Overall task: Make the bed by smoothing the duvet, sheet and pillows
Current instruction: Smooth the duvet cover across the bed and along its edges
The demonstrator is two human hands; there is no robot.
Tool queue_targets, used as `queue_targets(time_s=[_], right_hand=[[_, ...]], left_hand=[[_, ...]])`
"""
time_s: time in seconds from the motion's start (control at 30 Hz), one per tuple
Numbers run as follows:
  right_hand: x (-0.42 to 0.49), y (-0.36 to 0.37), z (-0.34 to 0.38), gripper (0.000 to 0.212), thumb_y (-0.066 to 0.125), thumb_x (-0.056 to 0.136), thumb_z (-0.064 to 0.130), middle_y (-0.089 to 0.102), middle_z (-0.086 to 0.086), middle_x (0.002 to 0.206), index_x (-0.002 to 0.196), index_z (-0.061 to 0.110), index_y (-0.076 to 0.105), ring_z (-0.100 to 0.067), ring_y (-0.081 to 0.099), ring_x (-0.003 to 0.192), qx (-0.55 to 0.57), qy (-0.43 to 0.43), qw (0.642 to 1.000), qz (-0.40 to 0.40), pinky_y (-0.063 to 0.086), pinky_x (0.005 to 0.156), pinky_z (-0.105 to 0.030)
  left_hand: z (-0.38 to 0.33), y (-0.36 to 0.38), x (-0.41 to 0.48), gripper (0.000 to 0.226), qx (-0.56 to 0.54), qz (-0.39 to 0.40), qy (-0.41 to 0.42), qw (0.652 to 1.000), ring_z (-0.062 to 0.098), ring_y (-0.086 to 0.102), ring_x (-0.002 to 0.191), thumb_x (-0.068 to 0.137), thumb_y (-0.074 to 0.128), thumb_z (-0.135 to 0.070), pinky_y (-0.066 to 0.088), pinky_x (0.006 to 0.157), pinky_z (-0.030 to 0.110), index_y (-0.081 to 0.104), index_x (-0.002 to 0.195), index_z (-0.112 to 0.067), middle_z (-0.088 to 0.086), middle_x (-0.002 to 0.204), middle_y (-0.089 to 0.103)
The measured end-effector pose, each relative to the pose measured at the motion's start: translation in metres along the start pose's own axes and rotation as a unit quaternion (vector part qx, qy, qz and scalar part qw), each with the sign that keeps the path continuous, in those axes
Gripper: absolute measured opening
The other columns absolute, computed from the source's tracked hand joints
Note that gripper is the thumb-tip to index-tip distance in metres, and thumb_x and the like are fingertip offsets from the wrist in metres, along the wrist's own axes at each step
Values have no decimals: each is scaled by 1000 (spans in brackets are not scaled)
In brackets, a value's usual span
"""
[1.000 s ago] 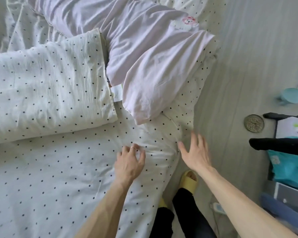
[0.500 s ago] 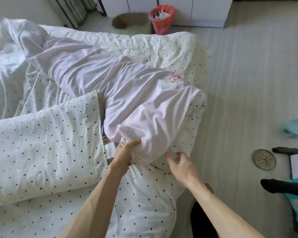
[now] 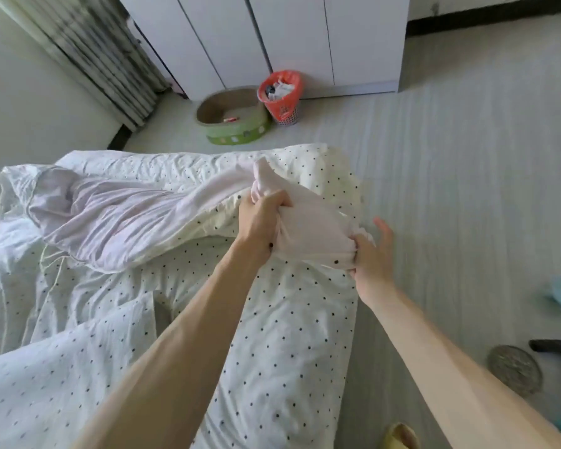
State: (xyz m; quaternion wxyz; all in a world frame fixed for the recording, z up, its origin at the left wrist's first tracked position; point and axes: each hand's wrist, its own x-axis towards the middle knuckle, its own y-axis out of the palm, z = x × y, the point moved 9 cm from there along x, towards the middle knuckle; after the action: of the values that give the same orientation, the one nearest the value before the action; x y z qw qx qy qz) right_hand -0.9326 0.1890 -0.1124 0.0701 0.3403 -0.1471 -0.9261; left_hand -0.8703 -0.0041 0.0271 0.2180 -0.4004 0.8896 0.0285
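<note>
The pale lilac-pink cotton duvet (image 3: 120,222) lay in a long crumpled roll across the far part of the bed, running from the left edge toward the right side. Its near end was lifted off the mattress between both hands. The left hand (image 3: 263,222) gripped the bunched top of that end, its fingers curled tight into the cloth so that a knot of fabric stood up above the knuckles. The right hand (image 3: 370,257) held the lower corner at the bed's right edge, with the thumb pinching the fabric against the palm side. At least 1 finger stretched out straight past the cloth; how the other fingers lay could not be told.

Under the raised end, a cream layer with dark dots showed. The white sheet with small black dots (image 3: 289,335) covered the mattress below the arms and was creased. A plump pillow in the same dotted white cloth (image 3: 62,384) rested at the lower left.

Beyond the bed, on the pale striped floor (image 3: 467,157), a round green-sided cardboard bowl (image 3: 234,118) sat just beside a red mesh waste bin (image 3: 280,95), both in front of a white wardrobe (image 3: 272,37). A grey curtain (image 3: 104,56) hung at the left. A round metal disc (image 3: 514,369) lay on the floor at the right.
</note>
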Motion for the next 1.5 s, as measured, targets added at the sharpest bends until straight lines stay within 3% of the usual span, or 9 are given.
queue_targets(time_s=[0.17,0.37,0.5,0.67,0.9,1.07,1.2,1.37,1.5], right_hand=[[40,-11,55,38,43,98,4,67,-14,121,127,18,64,-22,66,88,2,22,1000,-8,60,75,-37],[71,-4,79,38,75,77,7,61,-1,100,113,8,67,-16,61,86,-263,-95,959,35,43,61,-2],[114,12,86,35,83,82,30,69,18,92,105,34,59,-3,68,90,-327,-147,932,54,49,66,-14],[201,20,129,27,63,97,42,60,7,81,104,17,53,-30,65,88,-340,-125,928,-88,41,68,-33],[249,32,45,89,73,86,54,46,-5,153,156,18,30,-29,49,136,-333,86,939,-1,45,107,-42],[169,0,-62,62,90,68,51,69,3,117,117,25,61,-16,67,99,-286,235,926,75,56,92,-39],[98,-44,-160,107,94,42,69,60,10,136,135,30,58,-18,61,121,-319,312,887,117,58,92,-44],[8,-41,-180,60,79,85,45,68,6,117,135,22,56,-9,63,97,-288,376,862,182,50,65,-27],[-11,-45,-200,107,73,77,70,40,-3,158,158,14,29,-26,46,137,-334,302,877,170,45,110,-45]], left_hand=[[-64,90,40,14,30,24,21,999,19,63,67,78,66,-8,53,58,31,58,83,-18,2,77,61],[-64,122,97,13,51,24,-2,998,20,63,68,78,66,-7,53,59,31,59,85,-16,4,79,62],[-64,149,145,16,49,44,-22,998,24,64,74,76,67,-10,54,63,34,59,89,-15,7,84,63],[-85,197,232,35,42,176,-28,983,24,58,105,77,60,-30,45,89,43,62,109,-15,6,118,61],[45,135,294,50,391,142,0,909,28,54,128,97,49,-32,45,107,43,45,147,-30,3,149,51],[137,75,206,65,526,96,72,842,18,12,153,96,51,-29,18,123,40,26,153,-44,-10,166,11],[208,13,96,63,566,62,43,821,16,3,154,98,45,-44,10,125,44,16,155,-48,-18,162,-2],[295,-64,-49,82,580,-12,-70,812,15,-4,154,88,32,-79,16,121,55,1,156,-46,-15,165,-6],[344,-92,-139,98,627,-6,-177,759,24,3,153,81,41,-82,28,114,55,-4,156,-38,-8,164,-1]])
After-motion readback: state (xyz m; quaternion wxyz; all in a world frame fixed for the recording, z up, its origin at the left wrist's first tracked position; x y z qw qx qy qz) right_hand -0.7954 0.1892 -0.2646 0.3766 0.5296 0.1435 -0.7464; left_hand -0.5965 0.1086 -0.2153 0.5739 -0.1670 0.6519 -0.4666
